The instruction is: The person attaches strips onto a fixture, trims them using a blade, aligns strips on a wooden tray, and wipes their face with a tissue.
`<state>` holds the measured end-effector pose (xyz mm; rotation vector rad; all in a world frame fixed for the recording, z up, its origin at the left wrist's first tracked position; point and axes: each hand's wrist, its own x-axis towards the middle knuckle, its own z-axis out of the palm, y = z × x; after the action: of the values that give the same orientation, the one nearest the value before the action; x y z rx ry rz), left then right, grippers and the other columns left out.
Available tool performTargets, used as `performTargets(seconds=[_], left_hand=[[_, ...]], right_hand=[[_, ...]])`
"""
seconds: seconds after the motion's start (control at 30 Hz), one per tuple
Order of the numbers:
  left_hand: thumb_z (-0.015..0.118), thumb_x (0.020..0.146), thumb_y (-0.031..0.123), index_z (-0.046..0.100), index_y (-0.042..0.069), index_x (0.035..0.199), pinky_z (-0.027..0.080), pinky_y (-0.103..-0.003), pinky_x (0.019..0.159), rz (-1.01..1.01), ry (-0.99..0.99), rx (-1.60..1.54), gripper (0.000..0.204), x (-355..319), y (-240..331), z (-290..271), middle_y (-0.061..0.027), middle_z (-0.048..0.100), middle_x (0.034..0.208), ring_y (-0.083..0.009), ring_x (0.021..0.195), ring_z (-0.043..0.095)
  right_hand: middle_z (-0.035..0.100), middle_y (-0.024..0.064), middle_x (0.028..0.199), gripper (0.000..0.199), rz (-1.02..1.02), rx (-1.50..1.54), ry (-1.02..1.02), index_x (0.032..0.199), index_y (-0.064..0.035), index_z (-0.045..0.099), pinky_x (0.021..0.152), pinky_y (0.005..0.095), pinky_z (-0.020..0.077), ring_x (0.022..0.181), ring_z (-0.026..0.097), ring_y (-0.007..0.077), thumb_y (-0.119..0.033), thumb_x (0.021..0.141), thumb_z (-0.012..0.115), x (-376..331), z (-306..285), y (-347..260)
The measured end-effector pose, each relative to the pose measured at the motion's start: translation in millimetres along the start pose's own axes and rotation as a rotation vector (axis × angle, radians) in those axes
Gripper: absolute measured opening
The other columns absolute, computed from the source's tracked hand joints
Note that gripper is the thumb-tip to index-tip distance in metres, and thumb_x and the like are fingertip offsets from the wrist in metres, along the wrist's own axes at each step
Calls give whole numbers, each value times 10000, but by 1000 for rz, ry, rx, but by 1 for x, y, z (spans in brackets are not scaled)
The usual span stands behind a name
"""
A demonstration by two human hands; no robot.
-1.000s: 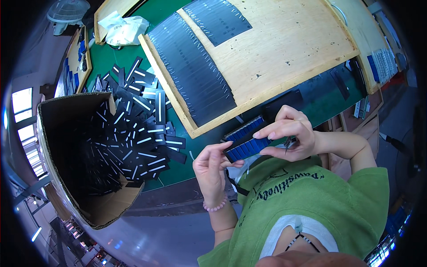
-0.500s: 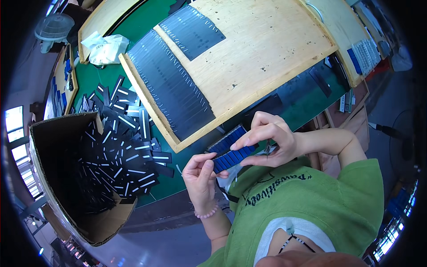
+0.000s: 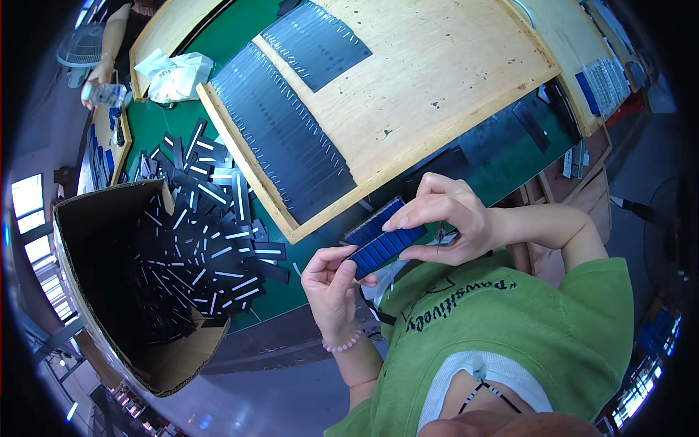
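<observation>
A dark blue panel (image 3: 380, 250), split crosswise into several narrow segments, is held in front of my green shirt. My left hand (image 3: 331, 291) pinches its left end between thumb and fingers. At the other end, my right hand (image 3: 455, 222) is closed on the panel, index fingertip on its upper face and thumb near the lower edge. A small dark metal tool (image 3: 440, 234) pokes out between that thumb and the fingers; its kind is unclear. Beyond the hands lies a wooden tray (image 3: 422, 95) with rows of dark flat strips (image 3: 280, 138) along its left side.
At left, a cardboard box (image 3: 80, 269) lies open, black pieces with white bars (image 3: 196, 255) heaped in it and spilling onto the green table (image 3: 280, 302). A white plastic bag (image 3: 175, 76) sits farther back. At far left, another person's hand (image 3: 100, 75) holds a clear bottle (image 3: 105, 95).
Another person's arm with a clear bottle has come into view at the far left. My hands keep nearly the same hold on the blue panel; the whole view has shifted slightly.
</observation>
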<state>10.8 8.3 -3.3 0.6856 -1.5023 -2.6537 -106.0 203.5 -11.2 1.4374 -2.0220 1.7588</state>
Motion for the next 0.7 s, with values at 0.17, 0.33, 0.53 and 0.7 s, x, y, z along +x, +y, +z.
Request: performTargets(seconds=[0.17,0.33,0.53,0.7], left_hand=[[615,851,-60,592,-59,967,587,-284,561,13,14,-77,118,0,-2,-1,-152,662,840,-198,620,668],[619,839,-81,586,-58,969,594,-294,579,8,44,-70,136,0,-4,1,-145,656,840,-195,625,670],[635,807,-114,581,-60,979,600,-311,607,76,63,-71,188,-1,-5,3,-156,658,839,-215,629,675],[642,782,-140,576,-59,973,598,-312,608,93,62,-161,218,-2,-5,1,-156,648,850,-232,633,680]], right_hand=[[713,-1,1049,432,-74,-129,-29,1052,-119,561,475,230,338,532,351,131,-109,694,801,-5,1,-2],[708,-36,1076,263,-188,-295,-13,945,-163,606,417,192,290,528,304,91,-135,716,733,-10,6,2],[694,-7,1130,78,-252,-380,-67,767,-148,629,417,177,292,492,302,70,-135,700,667,-4,16,-11],[661,108,1175,495,-18,-372,-43,1057,-94,560,484,203,346,545,383,116,-143,647,832,-2,-9,-3]])
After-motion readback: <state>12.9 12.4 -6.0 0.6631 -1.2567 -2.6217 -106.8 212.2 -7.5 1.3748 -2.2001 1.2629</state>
